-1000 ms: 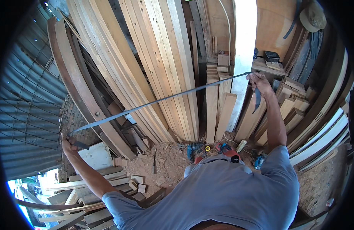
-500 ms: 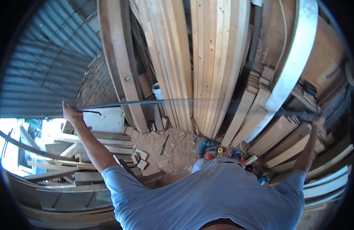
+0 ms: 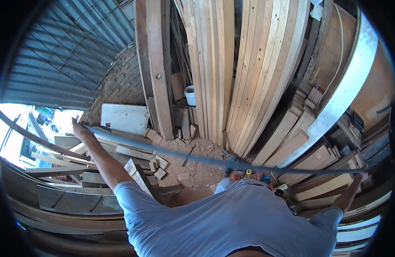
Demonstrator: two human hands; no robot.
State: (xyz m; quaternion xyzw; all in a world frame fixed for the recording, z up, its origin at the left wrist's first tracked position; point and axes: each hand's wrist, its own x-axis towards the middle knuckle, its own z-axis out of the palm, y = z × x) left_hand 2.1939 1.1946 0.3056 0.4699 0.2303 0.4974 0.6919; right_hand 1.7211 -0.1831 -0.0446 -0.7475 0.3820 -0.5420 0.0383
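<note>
A long dark strip (image 3: 180,155) stretches across the view from one hand to the other, sagging in the middle and smeared by motion. Its exact kind cannot be made out. My left hand (image 3: 80,130), with the arm reaching out to the left, is closed on one end, where a short dark piece sticks out. Far to the right, my right hand (image 3: 362,174) grips the other end; its fingers are small and partly blurred. The strip's middle passes over the wood-chip-covered floor (image 3: 197,171), just ahead of my shirt front.
Tall boards (image 3: 261,73) lean upright ahead, with a white bucket (image 3: 190,95) between them. A curved pale metal strip (image 3: 347,85) stands at right. Lumber offcuts (image 3: 90,177) pile up at left. Blue power tools and a yellow tape measure (image 3: 249,171) lie near my feet.
The strip has come down and nearer to me, now sagging in the middle. My right hand has lowered; my left hand has dropped slightly. The whole view has shifted a little.
</note>
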